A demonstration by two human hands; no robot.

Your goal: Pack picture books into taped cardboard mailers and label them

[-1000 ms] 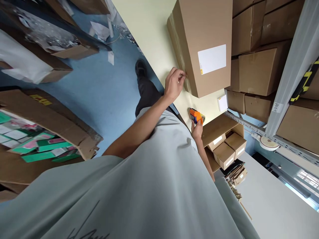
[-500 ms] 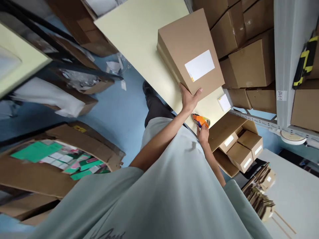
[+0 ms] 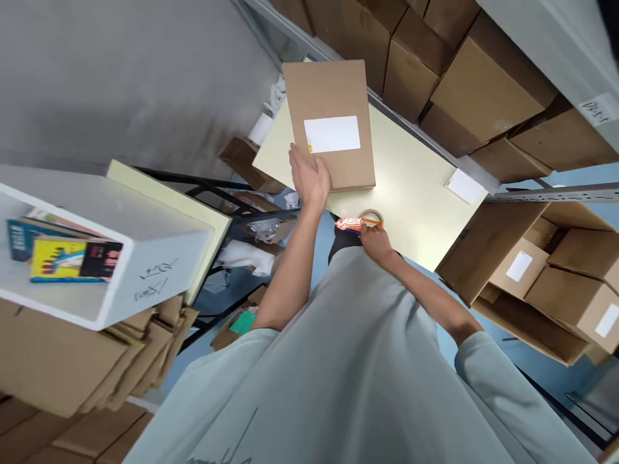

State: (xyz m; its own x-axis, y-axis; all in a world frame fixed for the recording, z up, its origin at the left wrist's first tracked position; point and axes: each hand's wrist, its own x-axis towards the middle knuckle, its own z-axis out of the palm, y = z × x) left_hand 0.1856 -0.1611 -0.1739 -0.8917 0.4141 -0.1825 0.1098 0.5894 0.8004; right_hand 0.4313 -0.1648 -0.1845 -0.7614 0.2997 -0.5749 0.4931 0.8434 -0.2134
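A closed cardboard box (image 3: 333,90) with a white label (image 3: 333,134) on its top rests on the pale yellow table (image 3: 411,174). Against its near left corner lies my left hand (image 3: 310,182), fingers stretched out along the edge and thumb on the label side. My right hand (image 3: 376,242) is closed around an orange tape dispenser (image 3: 349,223), held low at the table's near edge, beside my body. A roll of tape (image 3: 371,215) shows on the dispenser. The fingertips of the right hand are partly hidden.
A small white box (image 3: 465,187) sits at the table's right end. Beyond it, an open carton (image 3: 469,258) holds several smaller boxes. Cartons (image 3: 488,84) fill the shelf along the far side. On the left stand a white bin (image 3: 164,270) with books and stacked flat cardboard (image 3: 62,361).
The view has swung left, bringing the white bin into sight. My left hand's fingers now lie straighter along the box. The tape dispenser stays in my right hand and has turned.
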